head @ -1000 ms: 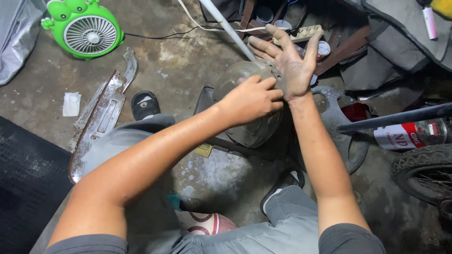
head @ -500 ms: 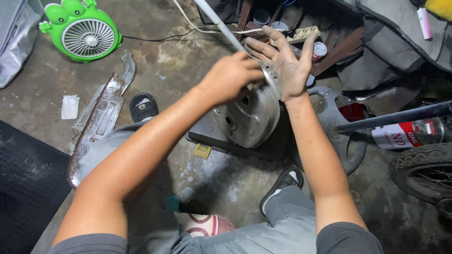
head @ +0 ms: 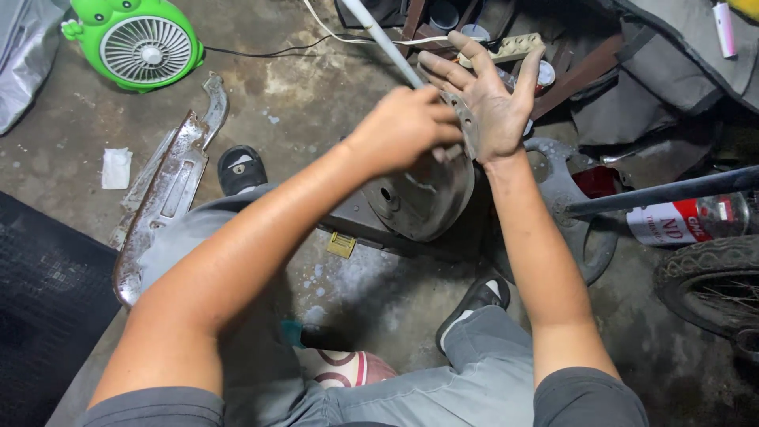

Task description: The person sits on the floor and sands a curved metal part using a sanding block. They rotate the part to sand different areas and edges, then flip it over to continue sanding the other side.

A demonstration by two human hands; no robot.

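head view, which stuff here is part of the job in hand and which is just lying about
In hand:
round metal drum, steadied on edge
left hand, closed at the drum's rim
right hand, open, fingers spread behind the rim

Lying about:
green fan
rusty metal cover
bottle
tyre
white rag

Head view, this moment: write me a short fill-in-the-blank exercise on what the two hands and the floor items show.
1. The left hand is closed into a ____ over the round metal drum.
2. The right hand is held with its fingers ____.
3. The small fan on the floor is ____ in colour.
4. The rusty metal cover lies to the ____ of the drum.

Missing words: fist; spread; green; left
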